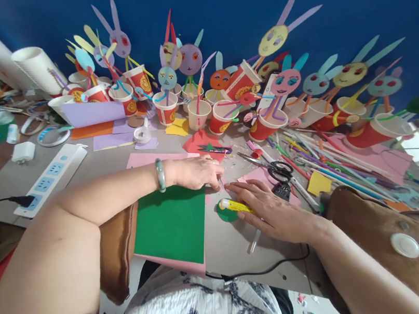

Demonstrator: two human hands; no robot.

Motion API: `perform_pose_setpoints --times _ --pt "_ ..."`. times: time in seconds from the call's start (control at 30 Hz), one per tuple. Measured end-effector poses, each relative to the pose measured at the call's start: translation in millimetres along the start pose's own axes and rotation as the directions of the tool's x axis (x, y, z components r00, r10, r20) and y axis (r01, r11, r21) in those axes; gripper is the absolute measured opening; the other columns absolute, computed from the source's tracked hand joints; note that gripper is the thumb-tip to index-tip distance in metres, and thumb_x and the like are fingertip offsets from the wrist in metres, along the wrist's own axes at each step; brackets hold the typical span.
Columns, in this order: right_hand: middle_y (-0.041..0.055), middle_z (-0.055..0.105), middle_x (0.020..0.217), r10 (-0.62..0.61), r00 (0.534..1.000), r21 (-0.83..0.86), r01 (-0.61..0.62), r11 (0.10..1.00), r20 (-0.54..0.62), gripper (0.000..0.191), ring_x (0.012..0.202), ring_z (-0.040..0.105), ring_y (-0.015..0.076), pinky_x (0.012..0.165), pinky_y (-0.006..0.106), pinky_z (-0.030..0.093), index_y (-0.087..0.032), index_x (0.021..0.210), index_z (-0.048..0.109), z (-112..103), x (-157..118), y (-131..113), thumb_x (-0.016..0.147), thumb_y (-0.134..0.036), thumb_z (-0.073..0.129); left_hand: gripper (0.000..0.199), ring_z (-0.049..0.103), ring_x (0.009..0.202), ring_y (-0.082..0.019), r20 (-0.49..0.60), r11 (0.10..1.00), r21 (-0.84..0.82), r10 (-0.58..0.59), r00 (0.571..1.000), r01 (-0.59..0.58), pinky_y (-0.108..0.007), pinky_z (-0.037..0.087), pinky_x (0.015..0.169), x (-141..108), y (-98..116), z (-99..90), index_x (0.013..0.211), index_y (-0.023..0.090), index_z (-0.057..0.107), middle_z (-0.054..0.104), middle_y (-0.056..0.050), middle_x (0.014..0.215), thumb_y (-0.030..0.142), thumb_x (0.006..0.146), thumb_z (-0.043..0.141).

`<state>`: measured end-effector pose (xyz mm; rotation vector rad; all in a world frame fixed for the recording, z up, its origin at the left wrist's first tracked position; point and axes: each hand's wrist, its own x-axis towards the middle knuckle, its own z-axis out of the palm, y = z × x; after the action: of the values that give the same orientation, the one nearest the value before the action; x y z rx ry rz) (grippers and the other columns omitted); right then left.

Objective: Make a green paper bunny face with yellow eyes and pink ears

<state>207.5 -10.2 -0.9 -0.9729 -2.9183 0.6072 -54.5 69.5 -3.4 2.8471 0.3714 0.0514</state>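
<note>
The yellow tube (236,206) lies partly under the right hand (266,209), between its thumb and fingers, its pale end over a green disc (226,215); that hand is loosely open, fingers stretched toward the left hand (200,173); the left hand's fingers are bent and close together, what they hold too small to tell; the green sheet (173,228) lies just below it on the desk (222,244); scissors (280,171) lie beyond the right hand.

Craft workspace: decorated rabbit-faced paper cups (166,105) line the tabletop (228,243) from 11 to 2 o'clock; scissors (269,166) and coloured paper (172,225) lie nearer its middle.
</note>
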Motion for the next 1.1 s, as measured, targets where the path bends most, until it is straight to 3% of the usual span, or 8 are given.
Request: perform_pose_setpoints --times 0.27,0.5,0.93,1.1 --pt "0.0184 0.051 0.149 -0.012 1.0 0.009 0.012 1.0 -0.02 0.049 0.144 0.041 0.0341 0.112 0.061 0.042 -0.02 0.149 0.042 1.5 -1.1 2.5 0.103 -0.039 0.042 0.044 0.055 0.086 -0.018 0.011 0.999 0.003 -0.046 0.999 0.046 -0.036 0.03 0.089 -2.5 -0.1 -1.2 0.101 0.032 0.078 0.065 -0.005 0.104 0.003 0.084 0.05" --pt "0.0168 0.051 0.15 -0.033 0.999 0.014 0.033 0.999 -0.027 0.05 0.144 0.041 0.0331 0.113 0.061 0.041 -0.022 0.151 0.039 2.3 -0.6 3.1 0.103 -0.037 0.042 0.05 0.053 0.088 -0.019 0.035 0.998 -0.042 -0.04 0.999 0.042 -0.036 0.03 0.087 -2.4 -0.5 -0.1 0.107 0.032 0.076 0.063 -0.006 0.103 0.002 0.08 0.048" --pt "0.015 0.052 0.149 -0.036 0.999 0.014 0.036 0.999 -0.022 0.049 0.144 0.042 0.032 0.113 0.061 0.042 -0.025 0.15 0.041 -0.6 -1.0 0.2 0.103 -0.037 0.043 0.045 0.055 0.083 -0.017 -0.046 0.994 -0.112 -0.016 0.999 0.011 -0.035 0.029 0.085 -3.6 -5.8 4.8 0.092 0.033 0.077 0.065 -0.004 0.098 0.0 0.076 0.051" --pt "0.015 0.053 0.149 -0.029 1.0 0.032 0.029 0.999 -0.005 0.046 0.144 0.042 0.0315 0.114 0.06 0.041 -0.023 0.146 0.047 -0.8 -0.1 1.6 0.103 -0.037 0.044 0.049 0.058 0.084 -0.016 -0.015 0.996 -0.076 -0.041 0.999 0.04 -0.034 0.029 0.088 -3.6 -7.3 2.5 0.096 0.03 0.076 0.066 -0.004 0.099 -0.003 0.073 0.049"
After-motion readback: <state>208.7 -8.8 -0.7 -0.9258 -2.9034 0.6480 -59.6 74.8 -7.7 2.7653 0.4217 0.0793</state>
